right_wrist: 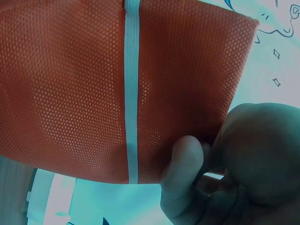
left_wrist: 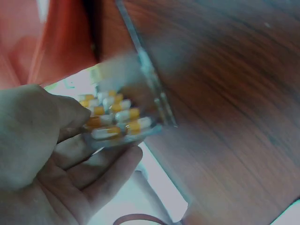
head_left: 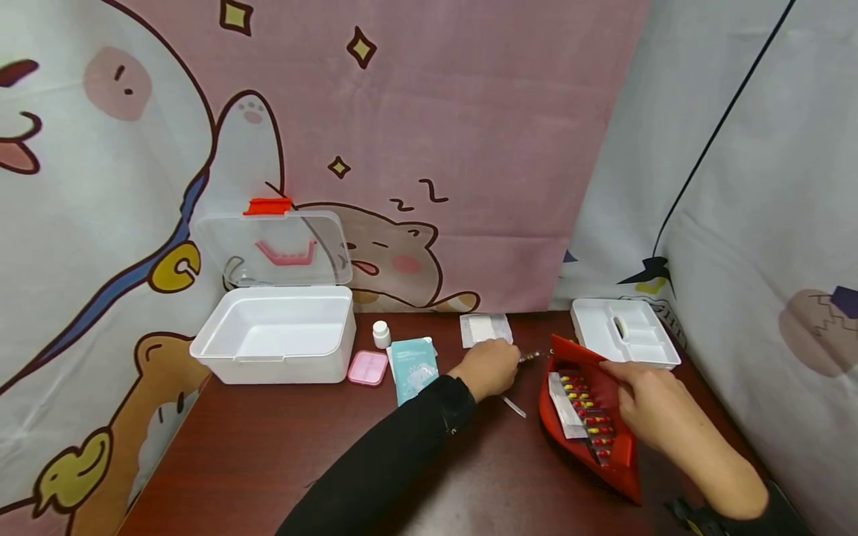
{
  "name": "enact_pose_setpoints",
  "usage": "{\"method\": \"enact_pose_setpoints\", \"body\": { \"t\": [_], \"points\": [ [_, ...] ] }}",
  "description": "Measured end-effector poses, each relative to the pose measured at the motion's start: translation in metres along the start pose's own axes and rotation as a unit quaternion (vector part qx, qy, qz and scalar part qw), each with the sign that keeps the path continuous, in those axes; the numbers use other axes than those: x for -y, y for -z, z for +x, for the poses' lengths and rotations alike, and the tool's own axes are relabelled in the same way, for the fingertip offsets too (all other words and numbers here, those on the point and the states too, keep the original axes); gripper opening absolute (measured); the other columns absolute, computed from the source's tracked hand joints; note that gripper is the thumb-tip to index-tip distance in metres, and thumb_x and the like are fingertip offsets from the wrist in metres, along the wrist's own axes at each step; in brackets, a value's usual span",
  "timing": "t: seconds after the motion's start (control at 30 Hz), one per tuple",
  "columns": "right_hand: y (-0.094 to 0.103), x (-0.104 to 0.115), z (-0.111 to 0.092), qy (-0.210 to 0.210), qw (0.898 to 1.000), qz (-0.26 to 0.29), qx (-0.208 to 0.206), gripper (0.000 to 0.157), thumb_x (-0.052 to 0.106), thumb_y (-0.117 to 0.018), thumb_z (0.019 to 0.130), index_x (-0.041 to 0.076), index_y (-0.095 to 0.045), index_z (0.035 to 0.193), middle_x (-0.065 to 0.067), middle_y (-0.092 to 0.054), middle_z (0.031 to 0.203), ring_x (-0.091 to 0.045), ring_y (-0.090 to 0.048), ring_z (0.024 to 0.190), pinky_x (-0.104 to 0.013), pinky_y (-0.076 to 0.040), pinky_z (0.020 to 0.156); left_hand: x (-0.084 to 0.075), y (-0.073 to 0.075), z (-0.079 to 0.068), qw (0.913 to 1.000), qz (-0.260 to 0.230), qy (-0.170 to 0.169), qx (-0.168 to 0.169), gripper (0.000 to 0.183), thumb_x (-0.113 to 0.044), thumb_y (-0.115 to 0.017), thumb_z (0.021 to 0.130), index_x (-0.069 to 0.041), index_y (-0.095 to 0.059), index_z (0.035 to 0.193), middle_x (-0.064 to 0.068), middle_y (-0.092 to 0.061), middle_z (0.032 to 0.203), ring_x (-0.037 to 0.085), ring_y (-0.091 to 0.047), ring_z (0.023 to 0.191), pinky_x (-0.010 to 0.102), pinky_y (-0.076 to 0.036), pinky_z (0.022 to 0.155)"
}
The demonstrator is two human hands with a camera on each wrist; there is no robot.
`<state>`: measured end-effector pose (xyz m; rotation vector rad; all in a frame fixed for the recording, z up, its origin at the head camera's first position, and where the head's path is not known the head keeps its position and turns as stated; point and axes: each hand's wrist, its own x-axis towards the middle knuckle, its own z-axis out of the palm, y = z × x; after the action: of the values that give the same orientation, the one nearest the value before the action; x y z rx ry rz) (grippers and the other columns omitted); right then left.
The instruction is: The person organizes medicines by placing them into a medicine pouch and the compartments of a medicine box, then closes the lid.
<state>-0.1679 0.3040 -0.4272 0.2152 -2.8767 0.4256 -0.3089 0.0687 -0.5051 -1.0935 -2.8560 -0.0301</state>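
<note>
My left hand (head_left: 488, 368) pinches a blister pack of orange-and-white capsules (left_wrist: 115, 115) between thumb and fingers, just left of a red pouch (head_left: 626, 458). In the head view, little of the pack shows past the fingers. The pouch gapes, showing blister strips of red-and-yellow capsules (head_left: 603, 430) and a white paper packet (head_left: 566, 408) inside. At its upper right edge my right hand (head_left: 660, 402) grips the pouch. In the right wrist view, the thumb lies against the red mesh fabric (right_wrist: 84, 93), which a pale band (right_wrist: 132, 93) crosses.
A white box (head_left: 281, 368) with its clear lid raised stands at the back left. Beside it are a small white bottle (head_left: 381, 335), a pink case (head_left: 367, 368) and a blue packet (head_left: 412, 366). A gauze packet (head_left: 484, 327) and white compartment tray (head_left: 653, 339) lie farther right.
</note>
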Motion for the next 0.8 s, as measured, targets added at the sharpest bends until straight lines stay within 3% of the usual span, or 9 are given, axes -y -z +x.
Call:
{"method": "enact_pose_setpoints", "body": {
  "t": [0.1, 0.2, 0.33, 0.57, 0.73, 0.8],
  "points": [
    [-0.001, 0.0, 0.0, 0.003, 1.0, 0.002, -0.002, 0.041, -0.003, -0.063, 0.092, -0.001, -0.078, 0.13, -0.028, -0.08, 0.117, -0.049, -0.077, 0.107, -0.068, -0.06, 0.089, 0.005, 0.009, -0.004, 0.9968, -0.072, 0.034, 0.001, 0.018, -0.022, -0.069, 0.105, -0.018, -0.082, 0.093, 0.0, -0.082, 0.095, 0.017, -0.078, 0.087, 0.034, -0.063, 0.075],
    [-0.001, 0.0, -0.001, 0.001, 1.0, 0.003, -0.001, 0.041, -0.003, -0.063, 0.093, 0.0, -0.078, 0.13, -0.029, -0.08, 0.117, -0.048, -0.077, 0.107, -0.068, -0.06, 0.089, 0.011, 0.015, -0.007, 0.9874, -0.147, 0.054, -0.019, 0.021, -0.02, -0.067, 0.106, -0.018, -0.084, 0.094, -0.003, -0.081, 0.092, 0.012, -0.073, 0.085, 0.029, -0.059, 0.078],
    [-0.002, 0.001, 0.0, -0.002, 1.0, 0.004, 0.0, 0.041, -0.002, -0.064, 0.093, 0.0, -0.078, 0.131, -0.029, -0.079, 0.119, -0.049, -0.077, 0.108, -0.068, -0.059, 0.09, 0.016, 0.024, -0.011, 0.9684, -0.231, 0.077, -0.053, 0.021, -0.022, -0.067, 0.109, -0.018, -0.087, 0.104, -0.005, -0.08, 0.091, 0.009, -0.065, 0.082, 0.024, -0.053, 0.08],
    [-0.002, 0.001, 0.0, -0.002, 1.0, 0.001, 0.0, 0.04, -0.002, -0.063, 0.094, -0.001, -0.078, 0.131, -0.029, -0.08, 0.119, -0.049, -0.077, 0.109, -0.068, -0.059, 0.093, 0.018, 0.049, -0.028, 0.9257, -0.356, 0.1, -0.077, 0.017, -0.024, -0.07, 0.109, -0.014, -0.084, 0.108, -0.004, -0.076, 0.089, 0.004, -0.059, 0.073, 0.02, -0.048, 0.067],
    [-0.002, 0.0, 0.0, 0.004, 1.0, 0.003, -0.007, 0.04, -0.003, -0.063, 0.093, 0.0, -0.078, 0.13, -0.027, -0.08, 0.117, -0.049, -0.077, 0.108, -0.068, -0.059, 0.09, 0.015, 0.069, -0.04, 0.9007, -0.414, 0.106, -0.078, 0.019, -0.024, -0.07, 0.109, -0.015, -0.082, 0.121, -0.002, -0.078, 0.098, 0.005, -0.064, 0.078, 0.021, -0.051, 0.067],
    [-0.002, 0.0, 0.0, 0.006, 1.0, 0.003, -0.007, 0.04, -0.003, -0.062, 0.093, 0.0, -0.078, 0.13, -0.027, -0.081, 0.116, -0.048, -0.077, 0.107, -0.068, -0.059, 0.09, 0.013, 0.076, -0.044, 0.8968, -0.424, 0.101, -0.077, 0.024, -0.023, -0.069, 0.109, -0.014, -0.08, 0.129, 0.0, -0.079, 0.103, 0.005, -0.065, 0.081, 0.021, -0.052, 0.069]
  ]
}}
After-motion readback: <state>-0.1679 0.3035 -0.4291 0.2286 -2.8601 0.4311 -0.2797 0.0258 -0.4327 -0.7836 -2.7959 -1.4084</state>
